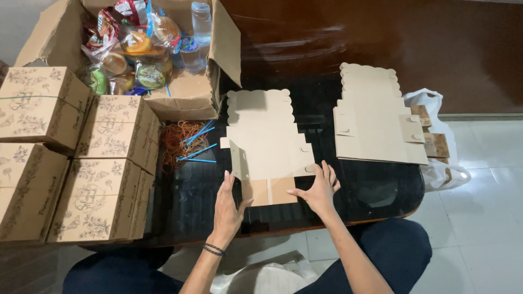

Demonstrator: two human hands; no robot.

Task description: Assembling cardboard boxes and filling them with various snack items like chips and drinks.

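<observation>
Between both hands (272, 198), flat box blank (267, 144)

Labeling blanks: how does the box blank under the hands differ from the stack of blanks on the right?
The box blank has its left flap raised; the stack of blanks lies fully flat. The left hand and right hand touch the blank; the stack is untouched. Both are plain brown cardboard with scalloped far edges on the dark table.

Bare forearms here, no sleeves in sight. The left hand (227, 209) wears thin dark bracelets (213, 250) at the wrist. Dark trousers (393, 253) cover both legs.
</observation>
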